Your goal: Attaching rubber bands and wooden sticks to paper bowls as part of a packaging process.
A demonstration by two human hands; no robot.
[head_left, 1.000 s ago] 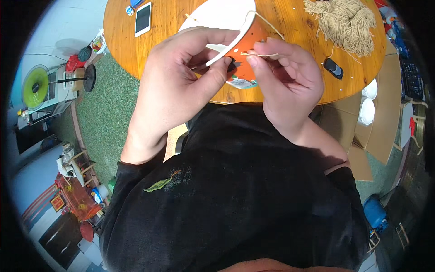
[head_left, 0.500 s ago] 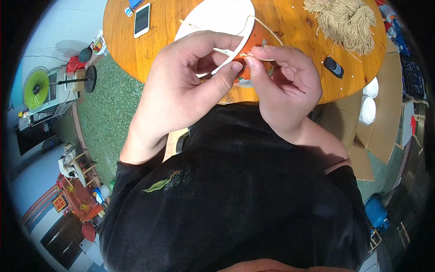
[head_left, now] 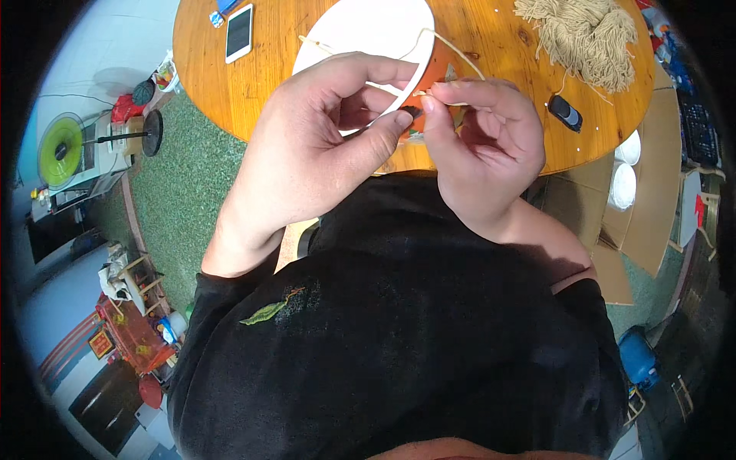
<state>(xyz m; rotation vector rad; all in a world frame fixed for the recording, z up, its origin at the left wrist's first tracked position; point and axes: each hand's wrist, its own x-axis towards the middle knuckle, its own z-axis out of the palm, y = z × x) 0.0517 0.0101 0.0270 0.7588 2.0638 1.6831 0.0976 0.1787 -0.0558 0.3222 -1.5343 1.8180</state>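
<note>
orange printed tub [head_left: 444,64], tilted near the front edge of the round wooden table [head_left: 222,96], white rim [head_left: 421,73] pinched by left hand [head_left: 326,142]; beige cord [head_left: 458,51], pinched in right hand [head_left: 491,126].

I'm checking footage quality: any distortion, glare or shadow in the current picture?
Head view: fisheye distortion, black border; head view: the white surface above the left hand looks washed out; head view: a dark shadow falls across the right forearm.

An orange-sided, white-rimmed tub [head_left: 442,67] is held tilted, white interior exposed; a beige cord [head_left: 459,53] is passed across its rim, perhaps through it.
</note>
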